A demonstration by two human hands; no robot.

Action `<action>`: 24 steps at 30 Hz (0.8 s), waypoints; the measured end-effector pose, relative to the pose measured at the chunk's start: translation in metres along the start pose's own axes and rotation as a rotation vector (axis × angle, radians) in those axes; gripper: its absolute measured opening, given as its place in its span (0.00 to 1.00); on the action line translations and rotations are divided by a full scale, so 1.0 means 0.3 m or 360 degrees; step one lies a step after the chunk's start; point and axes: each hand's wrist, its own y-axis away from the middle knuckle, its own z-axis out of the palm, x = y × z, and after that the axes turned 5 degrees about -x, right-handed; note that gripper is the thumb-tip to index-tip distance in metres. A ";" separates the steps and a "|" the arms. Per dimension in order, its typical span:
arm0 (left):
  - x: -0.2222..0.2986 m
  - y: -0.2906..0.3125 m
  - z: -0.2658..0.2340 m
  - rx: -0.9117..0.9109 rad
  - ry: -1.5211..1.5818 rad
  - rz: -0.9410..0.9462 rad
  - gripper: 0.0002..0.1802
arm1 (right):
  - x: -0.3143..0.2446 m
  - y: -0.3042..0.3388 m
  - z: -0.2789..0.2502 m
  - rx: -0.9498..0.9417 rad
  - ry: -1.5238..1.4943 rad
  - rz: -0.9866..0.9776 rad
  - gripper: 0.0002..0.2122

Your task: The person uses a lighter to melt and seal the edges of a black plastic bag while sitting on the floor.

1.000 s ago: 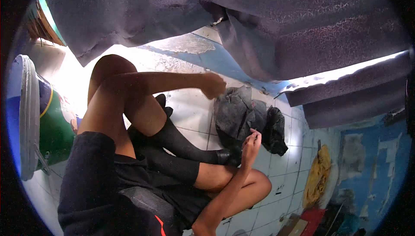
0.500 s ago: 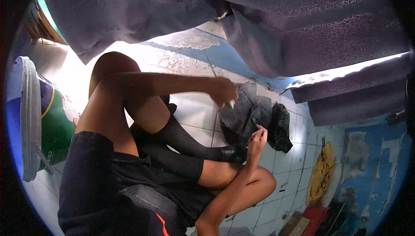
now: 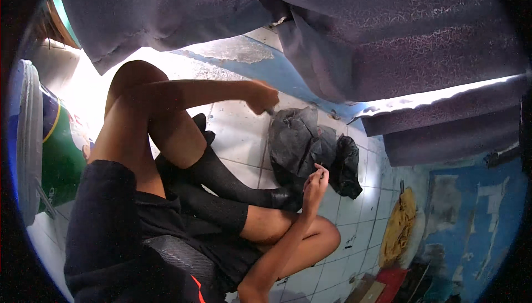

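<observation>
Seated low with my legs bent, I have a crumpled black plastic bag (image 3: pixel 293 136) on the tiles in front of me. My left hand (image 3: pixel 262 98) is above the bag's left edge, its fingers curled inward. What it holds, if anything, is too small and dark to make out. My right hand (image 3: pixel 316 185) is at the bag's near side, fingers bent together in a pinch. Whatever may be between them is hidden. A glossier bunched part of black plastic (image 3: pixel 348 164) lies just right of the bag. My black shoe (image 3: pixel 287 197) rests beside the right hand.
A large green bucket (image 3: pixel 58 153) with a pale rim stands at far left. Dark grey cloth (image 3: pixel 399 37) hangs across the top. On the right are a yellow cloth (image 3: pixel 398 228), a red object (image 3: pixel 392 281) and a peeling blue wall (image 3: pixel 471 209).
My left hand has drawn back up and left, off the bag. The right hand keeps its pinch beside the bag. The whole view has shifted slightly.
</observation>
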 end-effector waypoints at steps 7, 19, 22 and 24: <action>0.067 0.023 -0.025 0.0034 -0.0170 0.0186 0.11 | -0.087 0.032 0.065 -0.0026 -0.0032 0.0090 0.13; -0.131 0.113 0.120 -0.0020 0.0037 -0.0092 0.06 | 0.003 0.009 0.082 -0.0082 -0.0142 0.0056 0.12; 0.086 0.051 0.024 0.0167 -0.0171 0.0165 0.08 | -0.016 0.033 -0.009 0.0014 -0.0086 0.0065 0.12; 0.105 0.082 0.028 0.0385 -0.0067 0.0293 0.10 | -0.032 0.023 0.025 0.0018 -0.0044 0.0100 0.13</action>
